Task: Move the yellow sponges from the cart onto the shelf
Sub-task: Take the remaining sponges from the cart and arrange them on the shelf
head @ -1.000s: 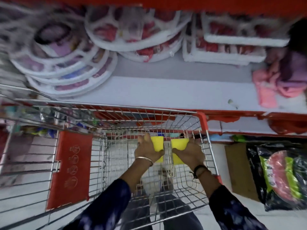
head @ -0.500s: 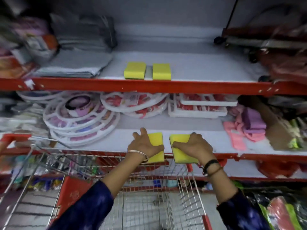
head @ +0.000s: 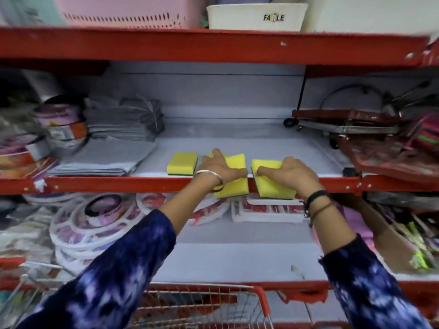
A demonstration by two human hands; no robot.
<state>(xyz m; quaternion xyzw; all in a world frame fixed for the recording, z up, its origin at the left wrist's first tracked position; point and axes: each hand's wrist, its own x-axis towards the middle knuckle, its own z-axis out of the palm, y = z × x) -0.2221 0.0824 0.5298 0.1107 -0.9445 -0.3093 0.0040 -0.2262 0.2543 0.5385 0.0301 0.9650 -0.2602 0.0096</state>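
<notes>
Each hand [head: 219, 168] [head: 291, 173] gripped a soft, light, squashy-looking sponge [head: 234, 178] [head: 270, 181] by its top, pointing toward twelve o'clock over the shelf [head: 118, 184], perhaps not touching it.

You get soft, even overhead light with no glare. The shelf [head: 237, 143] floor is bright, its left recess dark. Motion blur smears both edges; the yellow sponges [head: 182, 162] at centre stay fairly crisp. The wide lens bows the red rails outward.

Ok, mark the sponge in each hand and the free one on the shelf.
left-hand sponge [head: 234, 186], head view, near yellow face
right-hand sponge [head: 273, 187], head view, near yellow face
shelved sponge [head: 182, 162], head view, top face
</notes>
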